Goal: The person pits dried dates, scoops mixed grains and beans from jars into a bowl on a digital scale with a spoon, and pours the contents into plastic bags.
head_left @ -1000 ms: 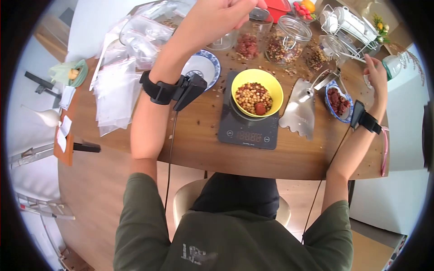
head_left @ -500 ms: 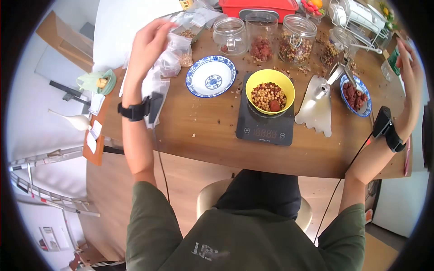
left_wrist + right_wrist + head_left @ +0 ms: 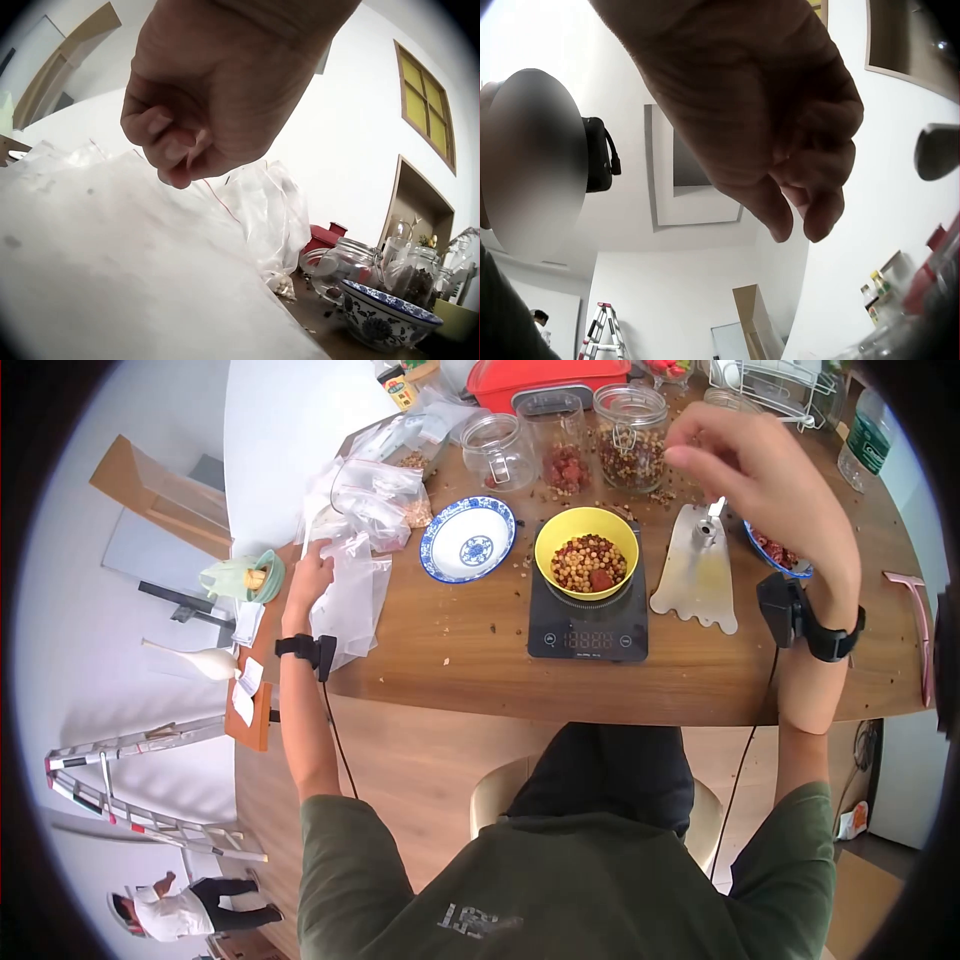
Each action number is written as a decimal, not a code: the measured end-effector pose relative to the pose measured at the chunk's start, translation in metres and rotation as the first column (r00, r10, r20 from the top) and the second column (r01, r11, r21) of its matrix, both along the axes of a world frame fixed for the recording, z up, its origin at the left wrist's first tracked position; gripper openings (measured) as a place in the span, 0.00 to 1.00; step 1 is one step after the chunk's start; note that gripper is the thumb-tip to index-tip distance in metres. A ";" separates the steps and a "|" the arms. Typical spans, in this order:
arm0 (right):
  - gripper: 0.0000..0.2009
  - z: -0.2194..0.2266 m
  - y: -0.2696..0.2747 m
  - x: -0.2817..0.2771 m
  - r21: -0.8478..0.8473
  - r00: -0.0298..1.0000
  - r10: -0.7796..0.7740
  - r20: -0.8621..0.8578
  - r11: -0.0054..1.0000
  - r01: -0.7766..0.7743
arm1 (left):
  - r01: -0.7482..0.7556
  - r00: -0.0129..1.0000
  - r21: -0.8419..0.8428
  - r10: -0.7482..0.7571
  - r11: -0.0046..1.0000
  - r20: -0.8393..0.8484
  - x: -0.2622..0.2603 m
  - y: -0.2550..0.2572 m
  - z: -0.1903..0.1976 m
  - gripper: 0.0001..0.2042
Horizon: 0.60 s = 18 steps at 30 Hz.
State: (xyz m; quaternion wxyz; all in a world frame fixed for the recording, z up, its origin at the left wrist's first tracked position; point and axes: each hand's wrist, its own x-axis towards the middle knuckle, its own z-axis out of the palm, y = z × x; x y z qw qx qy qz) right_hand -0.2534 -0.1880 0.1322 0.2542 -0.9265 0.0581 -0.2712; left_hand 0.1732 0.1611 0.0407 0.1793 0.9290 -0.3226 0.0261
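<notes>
At the left of the table, my left hand (image 3: 308,582) is at a stack of clear zip-lock bags (image 3: 352,595). In the left wrist view its curled fingers (image 3: 174,154) pinch at the upper edge of a bag (image 3: 112,247). My right hand (image 3: 775,485) is raised over the right side, fingers loosely bent with nothing between them. Below it are a flat metal piece with a wavy edge (image 3: 695,575) and a blue-and-white dish of dark red dried fruit (image 3: 772,550), partly hidden by the hand. A yellow bowl (image 3: 586,588) of beans and one red fruit sits on a black kitchen scale (image 3: 588,645).
An empty blue-and-white bowl (image 3: 468,540) stands between the bags and the scale. Behind are glass jars (image 3: 632,440), a red box (image 3: 545,380) and a dish rack (image 3: 775,390). A plastic bottle (image 3: 865,440) stands far right. Crumbs dot the wood; another person (image 3: 180,910) is behind at left.
My left hand has come down from over the table's back to the bags at the left. My right hand has swung inward from the right edge, over the metal piece and dish.
</notes>
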 end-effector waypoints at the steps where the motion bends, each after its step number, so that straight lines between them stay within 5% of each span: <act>1: 0.07 -0.002 0.001 0.002 -0.038 1.000 0.013 0.006 0.999 -0.012 | 0.010 1.000 0.029 -0.010 1.000 0.007 0.003 -0.001 0.000 0.14; 9: 0.07 -0.013 0.000 0.008 -0.173 0.999 0.041 -0.025 0.984 -0.045 | 0.019 0.986 0.008 -0.020 1.000 0.165 -0.028 -0.012 0.022 0.06; 13: 0.07 -0.016 0.006 0.011 -0.242 0.999 0.036 -0.034 0.969 -0.043 | 0.156 0.937 -0.017 -0.143 0.988 0.320 -0.060 -0.019 0.042 0.05; 18: 0.07 -0.020 0.011 0.015 -0.186 0.990 0.119 -0.077 0.974 -0.131 | 0.210 0.954 -0.072 -0.188 0.975 0.235 -0.125 -0.041 0.073 0.04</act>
